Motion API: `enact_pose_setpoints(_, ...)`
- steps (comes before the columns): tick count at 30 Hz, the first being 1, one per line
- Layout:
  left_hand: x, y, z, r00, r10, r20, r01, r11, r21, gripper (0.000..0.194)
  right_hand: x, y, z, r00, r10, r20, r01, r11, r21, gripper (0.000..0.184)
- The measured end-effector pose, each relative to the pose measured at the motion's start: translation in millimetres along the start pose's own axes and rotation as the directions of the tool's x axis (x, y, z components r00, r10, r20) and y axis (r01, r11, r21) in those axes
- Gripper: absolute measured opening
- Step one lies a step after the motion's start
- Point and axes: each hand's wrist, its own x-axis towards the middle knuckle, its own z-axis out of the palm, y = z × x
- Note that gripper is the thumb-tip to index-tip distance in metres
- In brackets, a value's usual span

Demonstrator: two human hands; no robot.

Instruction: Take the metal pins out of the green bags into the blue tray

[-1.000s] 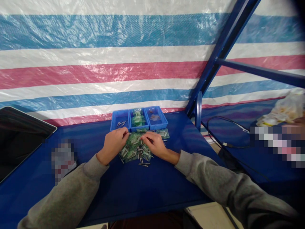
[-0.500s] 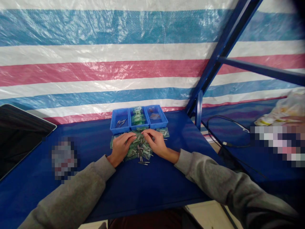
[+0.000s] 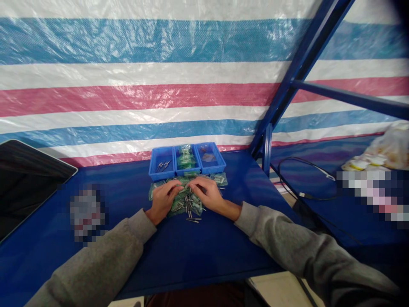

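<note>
My left hand (image 3: 162, 199) and my right hand (image 3: 208, 194) are close together over a pile of small green plastic bags (image 3: 178, 207). Thumb and fingers are pinched on both, with the fingertips almost meeting. Whatever they pinch is too small and too hidden to name; green plastic lies right beneath it. Slim metal pins (image 3: 188, 202) are scattered on the pile between my wrists. A few more pins (image 3: 193, 220) lie on the blue tabletop (image 3: 198, 251) nearer to me. Another green bag with pins (image 3: 220, 178) rests beyond my right hand.
Behind the pile stand three joined blue bins: the left bin (image 3: 162, 175) holds pins, the middle bin (image 3: 188, 172) green bags, the right bin (image 3: 213, 169) clear plastic. A dark screen (image 3: 28, 183) is at left, a blue frame post (image 3: 266, 149) and cable (image 3: 306, 196) at right.
My fingertips have drawn slightly closer together, the right hand shifting a little to the left. The view has tilted slightly; bins and pile stay put.
</note>
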Motion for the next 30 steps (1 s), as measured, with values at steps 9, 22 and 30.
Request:
enact_pose_setpoints(9, 1.4, 4.4, -1.9, 1.000, 0.008, -0.008, -0.008, 1.000, -0.022, 0.017, 0.2, -1.5, -0.3, 0.998, 0.044, 0.035, -0.044, 0.999, -0.004, 0.025)
enact_pose_setpoints(22, 0.1, 2.7, -0.9, 1.000, -0.015, 0.017, 0.017, 0.996, -0.086, 0.015, -1.7, 3.3, 4.2, 0.993, 0.113, -0.028, -0.112, 0.993, 0.028, 0.021)
enact_pose_setpoints(30, 0.5, 2.4, -1.5, 0.998, 0.033, 0.045, -0.030, 0.998, -0.062, 0.020, 0.3, 1.0, 3.4, 0.995, 0.098, 0.005, -0.098, 0.995, -0.009, 0.021)
